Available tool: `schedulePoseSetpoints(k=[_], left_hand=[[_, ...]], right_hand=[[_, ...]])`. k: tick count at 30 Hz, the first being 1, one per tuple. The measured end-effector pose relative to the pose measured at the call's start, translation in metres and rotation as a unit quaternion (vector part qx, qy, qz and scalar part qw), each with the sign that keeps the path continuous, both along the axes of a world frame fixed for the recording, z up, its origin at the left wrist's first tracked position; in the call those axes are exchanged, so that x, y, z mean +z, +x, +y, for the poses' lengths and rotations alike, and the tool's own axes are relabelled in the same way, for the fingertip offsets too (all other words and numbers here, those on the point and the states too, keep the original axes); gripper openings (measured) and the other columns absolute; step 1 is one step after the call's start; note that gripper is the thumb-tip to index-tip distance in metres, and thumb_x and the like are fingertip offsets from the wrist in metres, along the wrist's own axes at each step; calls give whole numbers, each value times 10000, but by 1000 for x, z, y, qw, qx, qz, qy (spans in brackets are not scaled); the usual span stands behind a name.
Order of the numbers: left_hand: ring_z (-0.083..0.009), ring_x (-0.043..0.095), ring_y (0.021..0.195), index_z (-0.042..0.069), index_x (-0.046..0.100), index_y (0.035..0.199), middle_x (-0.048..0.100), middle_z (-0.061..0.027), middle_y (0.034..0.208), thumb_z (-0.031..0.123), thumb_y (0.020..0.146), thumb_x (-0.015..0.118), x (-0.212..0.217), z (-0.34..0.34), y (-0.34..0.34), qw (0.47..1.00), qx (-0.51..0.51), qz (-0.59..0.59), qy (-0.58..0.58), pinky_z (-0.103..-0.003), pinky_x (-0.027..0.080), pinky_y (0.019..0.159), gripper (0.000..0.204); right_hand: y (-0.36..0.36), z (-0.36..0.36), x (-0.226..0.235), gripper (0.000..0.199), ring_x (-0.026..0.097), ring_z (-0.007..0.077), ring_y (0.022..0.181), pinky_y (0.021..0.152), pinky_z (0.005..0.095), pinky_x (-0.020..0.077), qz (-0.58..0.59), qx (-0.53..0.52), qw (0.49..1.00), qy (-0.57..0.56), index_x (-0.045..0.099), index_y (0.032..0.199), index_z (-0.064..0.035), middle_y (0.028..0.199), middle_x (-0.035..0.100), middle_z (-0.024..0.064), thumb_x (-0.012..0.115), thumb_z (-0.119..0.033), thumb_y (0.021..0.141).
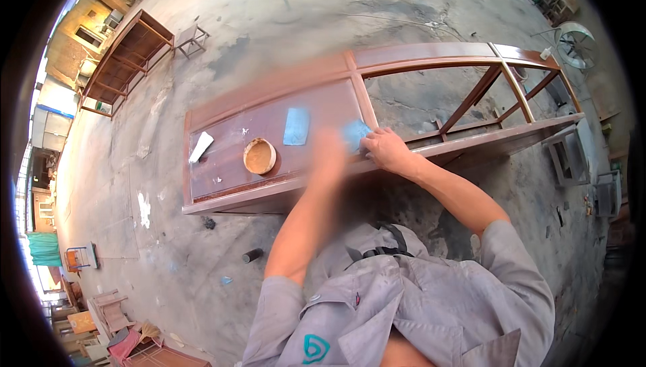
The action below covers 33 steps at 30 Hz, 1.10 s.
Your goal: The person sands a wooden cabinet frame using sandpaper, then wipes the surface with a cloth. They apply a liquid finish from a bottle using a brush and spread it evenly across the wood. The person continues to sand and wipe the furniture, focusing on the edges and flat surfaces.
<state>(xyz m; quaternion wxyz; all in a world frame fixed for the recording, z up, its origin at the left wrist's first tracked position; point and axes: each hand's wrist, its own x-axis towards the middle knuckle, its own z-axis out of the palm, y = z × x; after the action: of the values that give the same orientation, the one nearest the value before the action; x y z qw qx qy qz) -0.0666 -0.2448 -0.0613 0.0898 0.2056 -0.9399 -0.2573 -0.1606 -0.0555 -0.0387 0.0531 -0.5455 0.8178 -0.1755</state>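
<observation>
Across the middle of the view, the brown wooden surface [336,97] runs its long axis from about nine o'clock to just short of three, with both hands over its near side. The left hand [328,146] is blurred, so whether it grips anything cannot be told; the right hand [386,149] has its fingers bent, apparently against a blue piece, though whether they pinch it is unclear. The hands are near each other but apart. At nine o'clock from the left hand sits a round bowl [260,157]; at ten o'clock, closer to that hand, lies a blue sheet [296,126], long axis twelve to six. The smaller-looking blue piece [355,137] lies between the hands, at ten o'clock from the right, the nearer one; its long axis is hidden.
</observation>
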Motion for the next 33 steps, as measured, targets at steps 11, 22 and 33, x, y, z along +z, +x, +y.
schedulePoseSetpoints(k=[11, 22, 33], left_hand=[[-111, 639, 700, -19, 618, 1110, 728, -87, 922, 74, 976, 723, 74, 5, 110, 829, 276, 165, 457, -247, 472, 571, 194], [-72, 626, 677, 14, 646, 1036, 723, -31, 842, 90, 997, 712, 23, 68, 143, 853, 151, 39, 499, -242, 488, 564, 108], [-60, 629, 847, -17, 623, 1093, 710, -23, 946, 54, 1018, 659, 56, -8, 133, 901, 139, 93, 399, -226, 491, 757, 109]], right_hand=[[-13, -46, -7, 188, 681, 381, 980, 823, 491, 549, -239, 28, 970, -38, 723, 985, -39, 990, 708, 149, 711, -216, 923], [59, 4, 23, 376, 696, 278, 883, 802, 421, 542, -433, -12, 899, -66, 695, 1160, 15, 1003, 741, 192, 683, -330, 1011], [81, 50, 36, 189, 704, 197, 959, 884, 324, 553, -264, -300, 894, -204, 723, 1158, 15, 1035, 747, 134, 608, -63, 1030]])
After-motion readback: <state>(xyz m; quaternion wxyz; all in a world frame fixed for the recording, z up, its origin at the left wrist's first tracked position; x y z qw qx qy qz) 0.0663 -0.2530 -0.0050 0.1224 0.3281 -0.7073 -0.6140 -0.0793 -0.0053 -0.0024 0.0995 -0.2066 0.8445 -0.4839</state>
